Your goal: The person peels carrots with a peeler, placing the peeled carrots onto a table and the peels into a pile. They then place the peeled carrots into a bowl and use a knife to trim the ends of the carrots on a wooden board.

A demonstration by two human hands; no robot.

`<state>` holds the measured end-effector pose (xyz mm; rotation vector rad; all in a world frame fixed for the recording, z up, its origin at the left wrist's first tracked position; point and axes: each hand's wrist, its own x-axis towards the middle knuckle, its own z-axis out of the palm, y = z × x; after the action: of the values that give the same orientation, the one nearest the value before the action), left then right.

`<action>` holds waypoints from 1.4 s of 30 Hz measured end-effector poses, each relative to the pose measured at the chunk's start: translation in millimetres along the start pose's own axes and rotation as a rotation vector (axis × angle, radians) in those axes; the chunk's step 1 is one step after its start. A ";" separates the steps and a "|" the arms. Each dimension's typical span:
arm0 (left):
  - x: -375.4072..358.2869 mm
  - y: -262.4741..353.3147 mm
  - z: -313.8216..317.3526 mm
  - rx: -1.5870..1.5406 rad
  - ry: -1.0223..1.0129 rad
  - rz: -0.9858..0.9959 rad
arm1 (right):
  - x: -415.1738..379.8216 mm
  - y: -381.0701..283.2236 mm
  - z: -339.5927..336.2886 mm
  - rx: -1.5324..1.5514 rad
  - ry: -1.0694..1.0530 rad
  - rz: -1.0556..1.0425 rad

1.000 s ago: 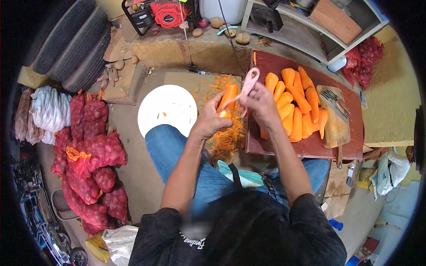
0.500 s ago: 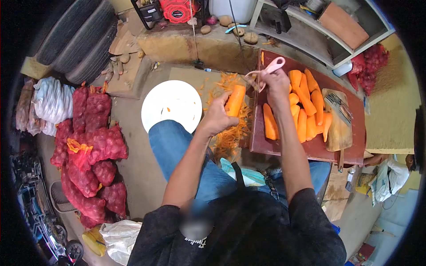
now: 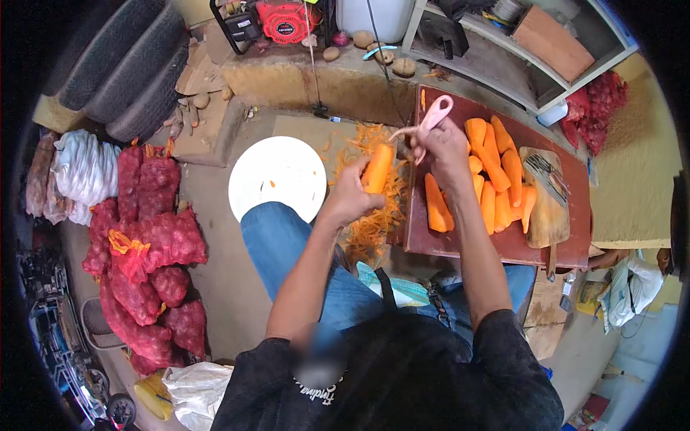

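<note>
My left hand (image 3: 350, 195) is wrapped round a carrot (image 3: 378, 169), whose far end points away from me. In my right hand (image 3: 443, 152) is a pink peeler (image 3: 436, 113), its head at the carrot's far end; whether the blade touches cannot be made out. Below the carrot, orange peelings (image 3: 374, 226) are heaped on the floor. Right of my right hand, several peeled carrots (image 3: 494, 151) lie piled on a dark red table (image 3: 496, 248). A wooden board (image 3: 550, 223) with a fork and other metal utensils (image 3: 548, 176) on it lies beside them.
A white round plate or lid (image 3: 277, 169) with a few orange scraps is beyond my left knee. Red net sacks (image 3: 154, 251) fill the left floor, with stacked tires (image 3: 118, 65) behind. A red engine (image 3: 287, 23) and a grey shelf (image 3: 496, 50) stand at the back.
The peeler has moved left and its head is now at the carrot's far end. The carrot has shifted slightly toward me, still in my left hand.
</note>
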<state>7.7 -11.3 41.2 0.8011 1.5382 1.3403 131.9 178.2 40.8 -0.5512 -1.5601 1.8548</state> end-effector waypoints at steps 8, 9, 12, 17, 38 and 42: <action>6.2 -18.2 -4.3 -0.152 0.036 0.128 | 6.9 16.8 6.1 0.073 0.146 -0.025; 6.5 -16.8 -5.3 -0.190 0.047 0.126 | 8.6 15.0 1.4 0.077 0.113 -0.035; 7.2 -19.2 -7.7 -0.350 0.037 0.076 | -4.7 6.2 2.3 0.033 0.048 0.015; 11.5 -16.5 -11.4 -0.863 0.055 -0.039 | -75.3 9.4 40.6 0.309 0.022 0.130; 18.2 -39.6 -14.7 -0.937 -0.036 -0.095 | -64.7 11.0 36.3 0.261 -0.102 0.110; 17.3 -35.7 -9.9 -0.884 -0.031 -0.093 | -59.6 15.4 41.1 0.271 -0.091 0.119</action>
<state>-4.7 -6.6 2.5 0.1816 0.7895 1.7085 142.8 106.0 29.2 -0.4486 -1.3257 2.1661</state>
